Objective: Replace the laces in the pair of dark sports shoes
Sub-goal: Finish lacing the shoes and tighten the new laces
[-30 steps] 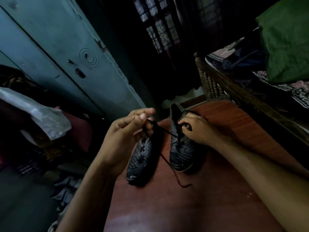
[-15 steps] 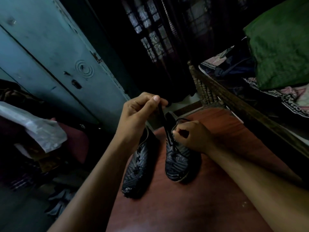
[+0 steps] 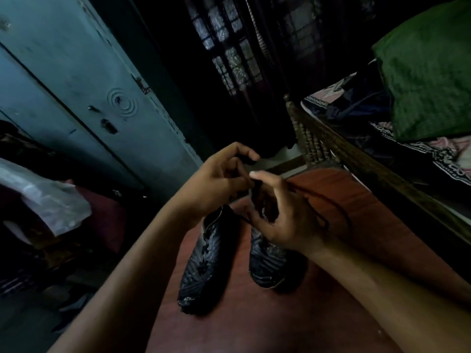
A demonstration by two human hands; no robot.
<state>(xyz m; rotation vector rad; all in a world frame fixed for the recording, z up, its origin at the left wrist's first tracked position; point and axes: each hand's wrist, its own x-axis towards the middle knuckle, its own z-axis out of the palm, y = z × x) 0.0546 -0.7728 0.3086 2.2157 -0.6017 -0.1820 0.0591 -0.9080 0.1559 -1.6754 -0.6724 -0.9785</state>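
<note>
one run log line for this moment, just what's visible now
stage: lacing | left hand: pinching lace | right hand: above right shoe, lace looped behind | left shoe: untouched | surface: red table

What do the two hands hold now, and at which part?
Both the left hand and the right hand pinch the dark lace above the shoes, near where the fingertips meet; the exact part is too dark to tell.
</note>
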